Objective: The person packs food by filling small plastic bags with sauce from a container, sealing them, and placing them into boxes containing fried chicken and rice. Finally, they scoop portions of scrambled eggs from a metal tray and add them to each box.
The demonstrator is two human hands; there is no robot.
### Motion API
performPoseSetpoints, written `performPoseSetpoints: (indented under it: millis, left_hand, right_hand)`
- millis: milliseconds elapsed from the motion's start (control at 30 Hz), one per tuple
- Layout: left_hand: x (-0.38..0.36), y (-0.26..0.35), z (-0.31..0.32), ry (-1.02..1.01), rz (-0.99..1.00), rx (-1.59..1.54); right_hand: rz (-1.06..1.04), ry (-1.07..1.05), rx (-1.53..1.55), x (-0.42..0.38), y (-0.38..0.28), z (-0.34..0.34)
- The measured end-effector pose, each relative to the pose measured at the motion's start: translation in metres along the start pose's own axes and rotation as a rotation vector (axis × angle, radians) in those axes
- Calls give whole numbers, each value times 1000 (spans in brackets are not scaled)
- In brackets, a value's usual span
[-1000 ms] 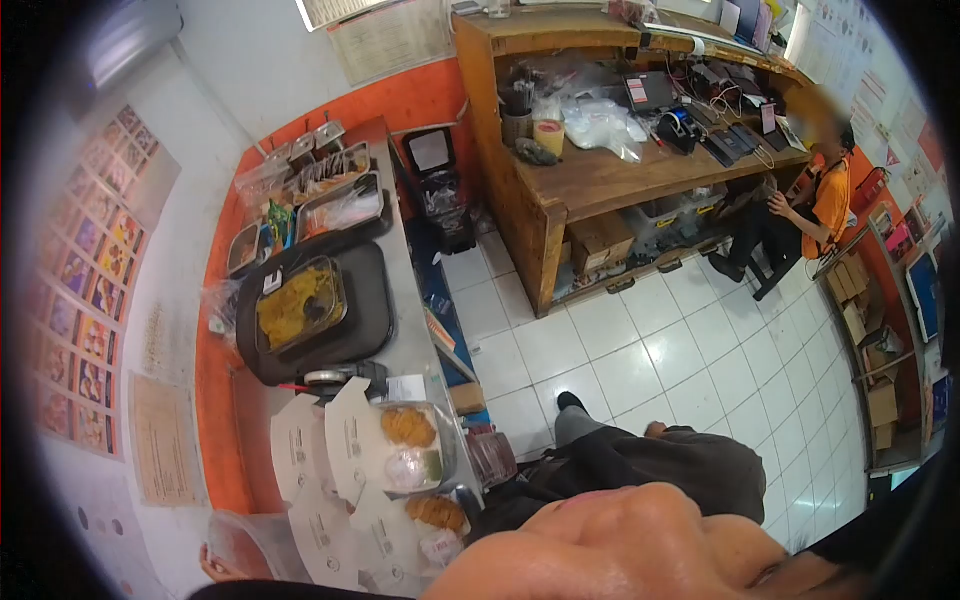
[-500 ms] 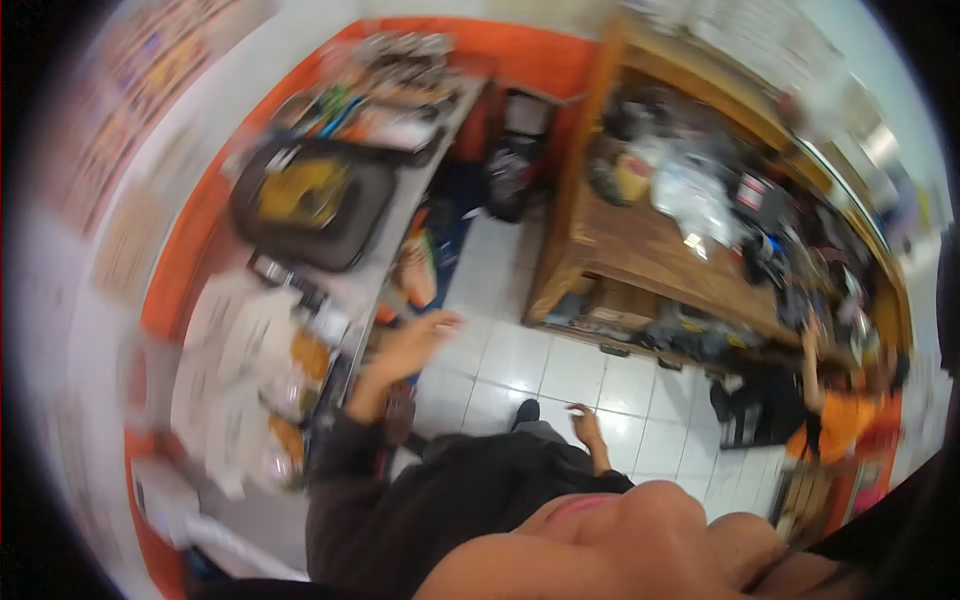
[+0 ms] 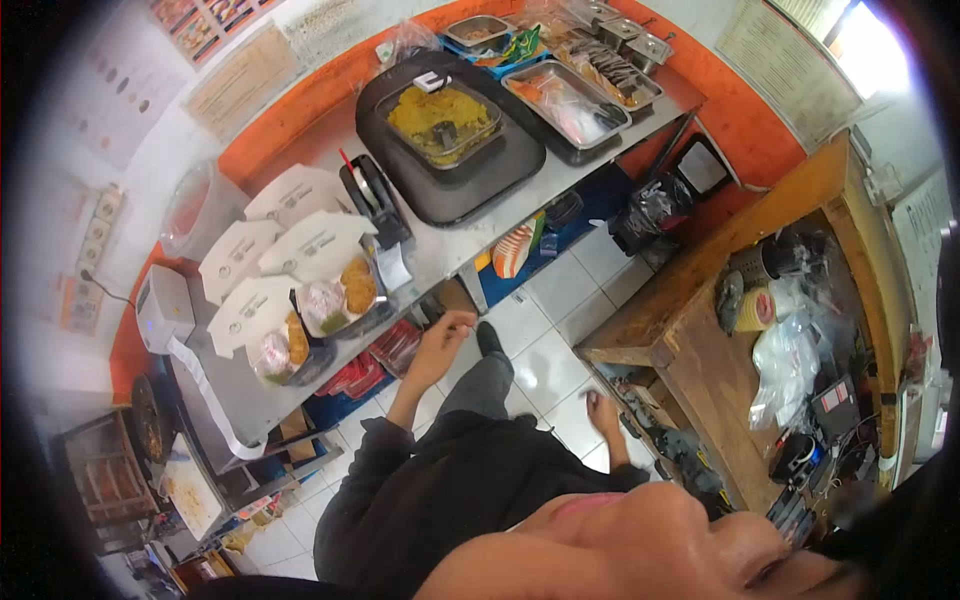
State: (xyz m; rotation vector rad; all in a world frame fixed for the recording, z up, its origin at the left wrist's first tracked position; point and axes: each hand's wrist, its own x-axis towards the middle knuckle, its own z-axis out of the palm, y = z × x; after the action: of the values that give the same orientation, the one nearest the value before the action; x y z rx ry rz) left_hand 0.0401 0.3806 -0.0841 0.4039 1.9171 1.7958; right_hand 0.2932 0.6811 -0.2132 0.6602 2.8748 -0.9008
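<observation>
I'm seeing open food boxes (image 3: 320,243) sitting on the counter (image 3: 436,248), two of them holding fried pieces (image 3: 358,286) beside wrapped bundles (image 3: 322,303). A tub (image 3: 492,130) is holding yellow food (image 3: 425,113). My left hand (image 3: 442,345) is hanging near the counter, fingers loosely parted; my right hand (image 3: 601,408) is hanging well apart, finger state unclear, probably half-curled.

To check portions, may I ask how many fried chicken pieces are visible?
2: one piece in the box nearer the black tray, another in the farther box; more may be hidden.
</observation>
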Motion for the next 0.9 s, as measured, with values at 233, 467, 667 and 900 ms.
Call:
performPoseSetpoints:
  millis: [233,467,667,900]
  left_hand:
    - [161,77,35,-155,159,72]
    - [420,138,131,-179,434,378]
    - [537,49,159,214,384,1235]
    - [550,50,144,185,323,1260]
  right_hand:
    - [189,362,447,171,-101,-147]
    - [194,547,-198,130,10,-101]
    - [369,299,133,160,-5,-163]
    - [196,590,197,260,36,-263]
